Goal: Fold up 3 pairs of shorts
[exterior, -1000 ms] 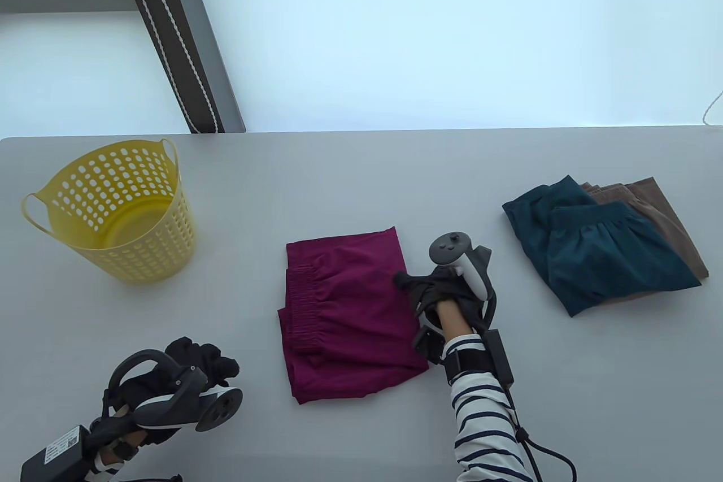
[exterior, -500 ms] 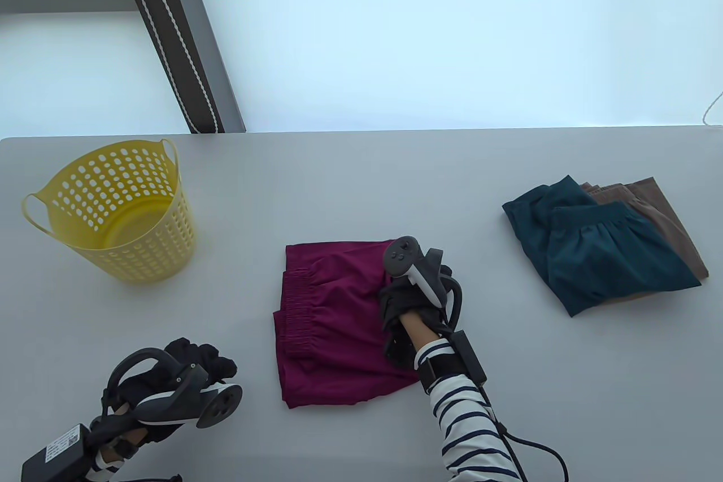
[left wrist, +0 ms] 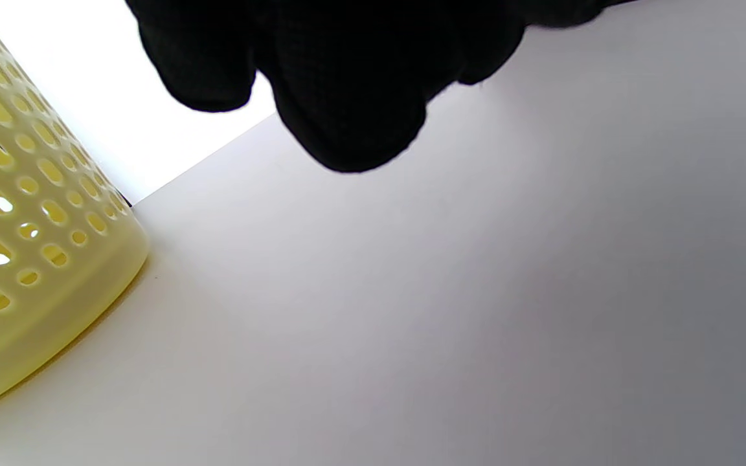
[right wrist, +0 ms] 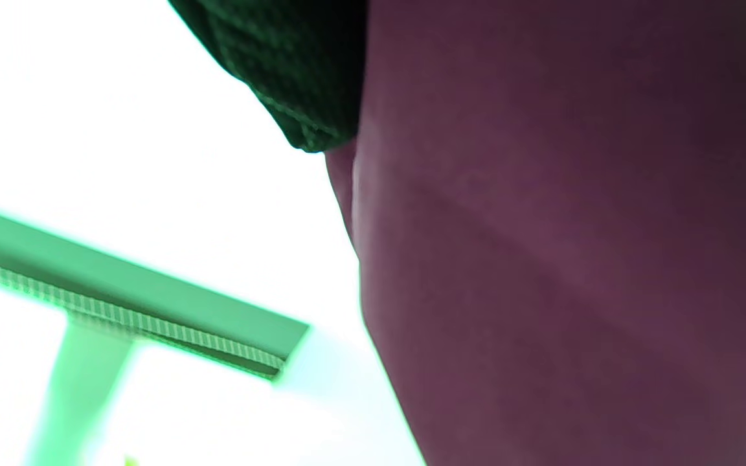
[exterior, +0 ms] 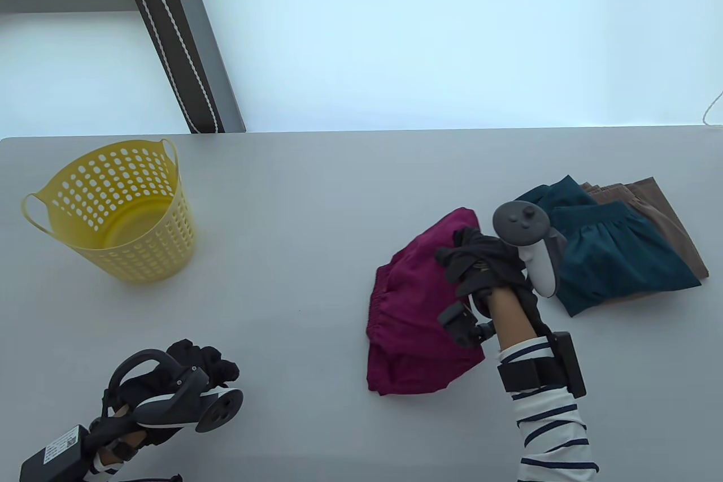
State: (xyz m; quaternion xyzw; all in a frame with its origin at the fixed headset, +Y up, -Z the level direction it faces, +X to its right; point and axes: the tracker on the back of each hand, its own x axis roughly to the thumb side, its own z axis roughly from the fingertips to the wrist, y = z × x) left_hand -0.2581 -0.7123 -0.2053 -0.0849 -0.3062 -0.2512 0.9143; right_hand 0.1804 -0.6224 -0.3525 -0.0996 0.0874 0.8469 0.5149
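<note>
Home laundry corner; yellow basket (exterior: pixel 113 211), folded shorts (exterior: pixel 610 247), grey table (exterior: pixel 316 188).

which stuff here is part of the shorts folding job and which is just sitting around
Job: folded maroon fabric shorts, gripped by the gloved right hand; folded teal fabric shorts lying on folded brown fabric shorts.

Lying about: yellow perforated plastic basket; idle left hand.

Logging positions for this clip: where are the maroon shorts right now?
Table view: the maroon shorts are right of centre, held by the right hand, beside the teal shorts.
</note>
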